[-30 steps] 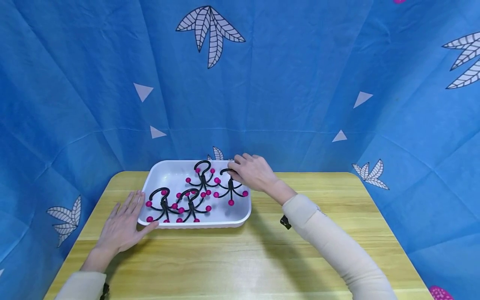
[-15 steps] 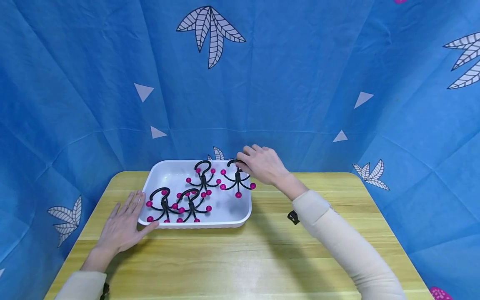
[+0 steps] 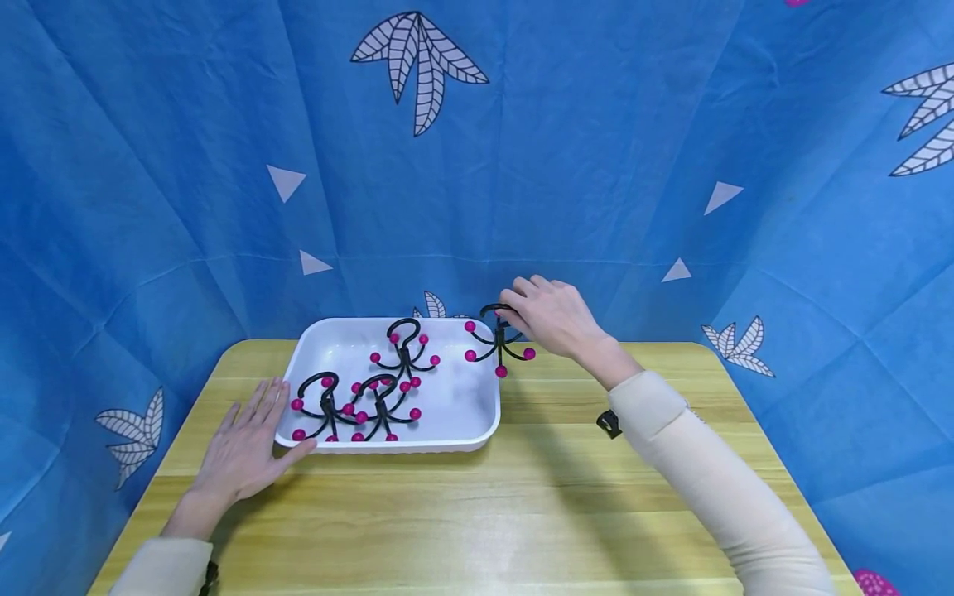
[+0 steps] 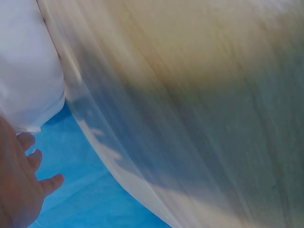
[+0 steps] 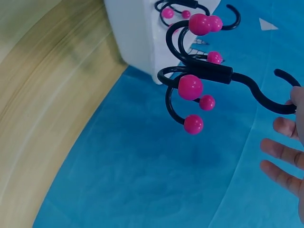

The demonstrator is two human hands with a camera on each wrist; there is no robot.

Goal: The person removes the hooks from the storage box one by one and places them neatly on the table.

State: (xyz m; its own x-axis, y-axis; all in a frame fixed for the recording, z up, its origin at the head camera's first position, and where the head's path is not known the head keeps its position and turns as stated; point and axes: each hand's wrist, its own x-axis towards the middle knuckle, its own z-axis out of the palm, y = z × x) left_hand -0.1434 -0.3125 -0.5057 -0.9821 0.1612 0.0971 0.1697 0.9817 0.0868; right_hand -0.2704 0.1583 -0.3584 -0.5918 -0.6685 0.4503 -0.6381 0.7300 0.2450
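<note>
My right hand [image 3: 555, 319] pinches the top hook of a black multi-hook hanger [image 3: 500, 341] with pink ball tips. This hanger hangs upright over the right back corner of the white tray [image 3: 458, 414], partly past its rim. In the right wrist view, thumb and index finger grip the curved hook of the hanger [image 5: 209, 70], the other fingers loosely bent. Three similar hangers lie in the tray: one at the back [image 3: 405, 356], one at front left [image 3: 327, 404], one beside it [image 3: 382, 406]. My left hand [image 3: 242, 447] lies with fingers extended against the tray's left end.
The tray stands on a wooden table [image 3: 447, 530], toward its back left. A blue curtain [image 3: 581, 165] with leaf prints closes off the back and both sides. In the left wrist view, the table edge and blue cloth show below the tray.
My right hand has lifted the hanger and carried it rightward and back, from inside the tray to its right back corner. The left hand and the other hangers have stayed put.
</note>
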